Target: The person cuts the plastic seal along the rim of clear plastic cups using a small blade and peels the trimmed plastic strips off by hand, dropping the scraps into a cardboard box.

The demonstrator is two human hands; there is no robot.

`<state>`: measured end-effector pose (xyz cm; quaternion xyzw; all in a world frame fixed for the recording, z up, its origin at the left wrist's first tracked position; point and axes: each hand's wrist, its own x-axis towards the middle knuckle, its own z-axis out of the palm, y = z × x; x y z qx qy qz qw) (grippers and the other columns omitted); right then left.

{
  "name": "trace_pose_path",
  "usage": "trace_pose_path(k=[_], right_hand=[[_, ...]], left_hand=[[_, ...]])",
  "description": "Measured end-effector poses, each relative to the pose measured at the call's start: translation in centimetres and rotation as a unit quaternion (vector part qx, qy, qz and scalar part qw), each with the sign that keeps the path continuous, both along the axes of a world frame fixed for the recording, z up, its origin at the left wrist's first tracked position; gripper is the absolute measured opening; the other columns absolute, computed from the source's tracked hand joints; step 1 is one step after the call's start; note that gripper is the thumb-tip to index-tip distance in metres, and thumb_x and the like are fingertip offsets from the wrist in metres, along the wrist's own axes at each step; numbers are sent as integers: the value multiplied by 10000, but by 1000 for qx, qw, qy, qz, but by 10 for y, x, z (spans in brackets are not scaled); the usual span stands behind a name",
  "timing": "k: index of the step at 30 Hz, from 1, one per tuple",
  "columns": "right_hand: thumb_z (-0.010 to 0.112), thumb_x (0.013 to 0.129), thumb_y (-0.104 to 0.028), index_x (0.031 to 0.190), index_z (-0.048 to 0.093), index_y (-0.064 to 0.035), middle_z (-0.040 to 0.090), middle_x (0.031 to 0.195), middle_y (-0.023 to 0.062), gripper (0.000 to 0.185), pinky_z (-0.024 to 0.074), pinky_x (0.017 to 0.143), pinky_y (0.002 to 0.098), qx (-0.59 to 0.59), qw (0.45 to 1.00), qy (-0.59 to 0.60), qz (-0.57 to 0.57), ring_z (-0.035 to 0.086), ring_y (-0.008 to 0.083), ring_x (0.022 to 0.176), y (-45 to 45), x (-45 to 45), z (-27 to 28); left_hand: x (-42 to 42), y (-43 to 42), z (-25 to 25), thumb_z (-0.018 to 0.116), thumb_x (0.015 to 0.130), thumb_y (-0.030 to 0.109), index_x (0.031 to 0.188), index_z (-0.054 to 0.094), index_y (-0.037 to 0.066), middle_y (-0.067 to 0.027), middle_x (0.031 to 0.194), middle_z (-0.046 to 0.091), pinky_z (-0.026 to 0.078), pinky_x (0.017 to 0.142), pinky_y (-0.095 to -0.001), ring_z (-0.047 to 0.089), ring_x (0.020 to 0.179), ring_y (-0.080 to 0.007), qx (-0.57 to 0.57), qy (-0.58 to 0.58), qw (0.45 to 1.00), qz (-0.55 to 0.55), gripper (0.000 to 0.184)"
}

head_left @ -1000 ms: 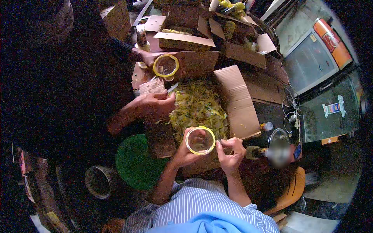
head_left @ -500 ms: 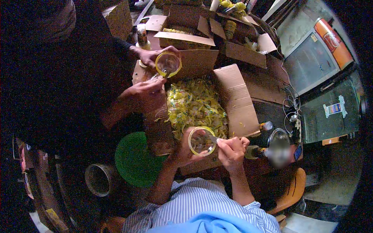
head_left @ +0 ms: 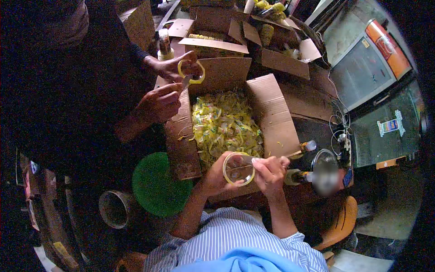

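- Over the near side of an open cardboard carton (head_left: 195, 164), above its bed of yellow trimmings (head_left: 226, 124), sits a clear yellow-rimmed container (head_left: 239, 169), mouth toward the camera.
- Around the carton, flaps border the space: the far flap (head_left: 223, 75) stands up, the right flap (head_left: 274, 111) leans outward.
- To the right, dark bottles (head_left: 297, 177) stand near the right wrist, leaving a narrow gap; beyond them lies a round metal-rimmed object (head_left: 323, 159).
- On the left, a round green plastic piece (head_left: 161, 187) lies beside the left forearm, a grey bucket (head_left: 114, 209) farther out.
- Left hand (head_left: 216, 179): curled round the container's side, fingers and thumb gripping its wall.
- Right hand (head_left: 271, 174): fingers pinched on a thin flat blade (head_left: 247, 158), which reaches across the container's rim; whether it cuts into the rim cannot be told.
- Across the carton's far left corner, a co-worker's hands (head_left: 161, 100) hold another yellow-rimmed container (head_left: 191, 71) and a thin blade, well apart from the wearer's hands.
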<state>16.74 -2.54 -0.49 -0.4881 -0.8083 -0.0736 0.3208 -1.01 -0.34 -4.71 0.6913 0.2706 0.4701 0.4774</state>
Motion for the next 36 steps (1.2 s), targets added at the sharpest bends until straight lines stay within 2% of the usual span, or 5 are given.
trace_pose_path(k=[12, 22, 26, 29, 36], right_hand=[[705, 638, 8, 678, 567, -35, 545, 648, 59, 150, 391, 548, 262, -16, 950, 301, -77, 498, 165, 610, -9, -20, -2], [728, 614, -27, 726, 603, -91, 568, 634, 42, 180, 386, 636, 299, 6, 961, 271, -47, 546, 172, 568, -6, -19, -7], [709, 592, 33, 696, 600, -37, 586, 651, 66, 167, 392, 638, 280, -8, 966, 255, -44, 535, 166, 588, -4, -15, -5], [711, 591, 37, 689, 597, -36, 586, 648, 67, 166, 397, 628, 280, -35, 956, 289, -31, 537, 169, 589, -1, -12, -5], [705, 597, 51, 687, 592, -42, 582, 647, 61, 172, 400, 620, 282, -43, 952, 300, -35, 538, 175, 591, -6, -13, -4]], left_hand=[[15, 0, -30, 798, 564, 64, 1176, 299, 51, -99, 1087, 455, 446, 823, -309, 497, 1002, -196, -87, -128, 986, 55, 790], [13, 0, -26, 792, 592, 100, 1123, 374, 59, -80, 1075, 445, 456, 803, -305, 490, 993, -186, -45, -55, 997, 42, 676], [10, -4, -12, 784, 600, 96, 1113, 393, 57, -81, 1071, 434, 457, 793, -305, 484, 991, -188, -10, 58, 997, 45, 646], [13, -1, -24, 786, 597, 91, 1112, 395, 66, -79, 1064, 435, 457, 787, -308, 478, 988, -186, -24, -42, 999, 25, 648], [11, 3, -29, 792, 589, 95, 1099, 406, 77, -68, 1058, 436, 456, 790, -302, 474, 988, -179, -23, 8, 999, 40, 640]])
